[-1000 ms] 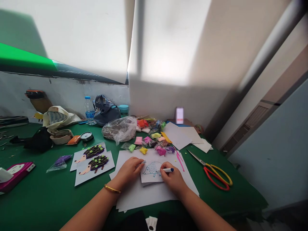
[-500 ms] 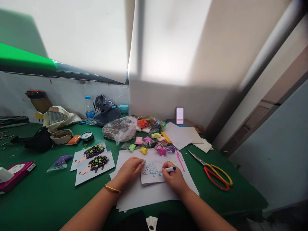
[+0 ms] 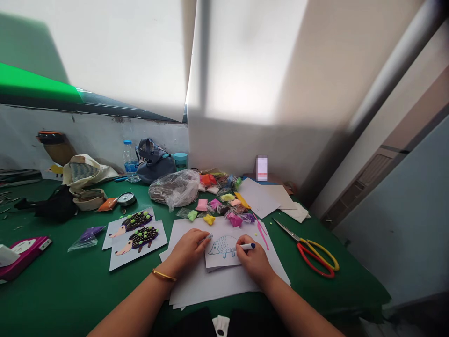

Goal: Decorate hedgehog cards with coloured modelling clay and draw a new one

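A marker (image 3: 247,246) with a white barrel and dark blue end is pinched in my right hand (image 3: 253,258). Its tip rests on a small white card (image 3: 221,262), inside a blue outline drawing of a hedgehog (image 3: 222,245) with short spine strokes over its body. My left hand (image 3: 189,248) lies at the card's left edge, fingers curled around a small bluish piece that is mostly hidden. Under the card is a stack of white paper (image 3: 196,291). Left of it, two cards carry dark hedgehogs (image 3: 144,237) with green dots.
Bags of coloured clay (image 3: 209,219) lie just beyond the paper. Red-and-yellow-handled scissors (image 3: 308,250) are to the right, points away from me. Behind stand a clear plastic bag (image 3: 175,187), a water bottle (image 3: 130,161) and a phone (image 3: 262,168). A magenta case (image 3: 28,255) sits far left.
The marker tip has shifted very slightly within the hedgehog's body. Both hands and the card otherwise stay in place.
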A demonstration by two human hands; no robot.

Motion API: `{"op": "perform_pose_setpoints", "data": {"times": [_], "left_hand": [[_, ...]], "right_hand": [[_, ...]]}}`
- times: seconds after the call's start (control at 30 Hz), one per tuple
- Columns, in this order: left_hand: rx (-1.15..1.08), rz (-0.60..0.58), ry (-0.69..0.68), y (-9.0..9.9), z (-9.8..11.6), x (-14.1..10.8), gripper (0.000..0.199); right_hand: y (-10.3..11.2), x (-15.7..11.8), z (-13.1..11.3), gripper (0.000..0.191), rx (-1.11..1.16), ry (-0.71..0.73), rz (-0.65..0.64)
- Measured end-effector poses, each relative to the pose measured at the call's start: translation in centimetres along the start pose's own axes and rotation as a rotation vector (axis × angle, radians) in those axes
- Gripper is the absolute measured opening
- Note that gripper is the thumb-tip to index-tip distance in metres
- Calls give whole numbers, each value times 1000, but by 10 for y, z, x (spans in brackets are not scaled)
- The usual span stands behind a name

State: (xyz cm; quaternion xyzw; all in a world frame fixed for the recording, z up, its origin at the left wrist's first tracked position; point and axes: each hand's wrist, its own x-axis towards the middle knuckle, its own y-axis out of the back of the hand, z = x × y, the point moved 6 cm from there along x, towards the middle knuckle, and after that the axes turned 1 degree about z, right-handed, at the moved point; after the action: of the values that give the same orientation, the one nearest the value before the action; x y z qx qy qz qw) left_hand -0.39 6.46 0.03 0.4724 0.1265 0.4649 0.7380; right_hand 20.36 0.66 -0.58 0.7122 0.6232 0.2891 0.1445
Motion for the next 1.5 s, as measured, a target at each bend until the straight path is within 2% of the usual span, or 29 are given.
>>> {"op": "perform_pose_setpoints", "data": {"times": [0.6, 0.97, 1.17, 1.5], "left_hand": [[-13, 11, 10, 0, -1, 0, 36], [-4, 12, 4, 1, 0, -1, 34], [-1, 2, 4, 1, 1, 0, 33], [0, -8, 19, 1, 0, 0, 33]], "right_hand": [[0, 1, -3, 12, 24, 1, -13], [2, 1, 0, 14, 44, 4, 25], [-3, 2, -1, 15, 41, 3, -23], [0, 2, 0, 17, 64, -13, -6]]}}
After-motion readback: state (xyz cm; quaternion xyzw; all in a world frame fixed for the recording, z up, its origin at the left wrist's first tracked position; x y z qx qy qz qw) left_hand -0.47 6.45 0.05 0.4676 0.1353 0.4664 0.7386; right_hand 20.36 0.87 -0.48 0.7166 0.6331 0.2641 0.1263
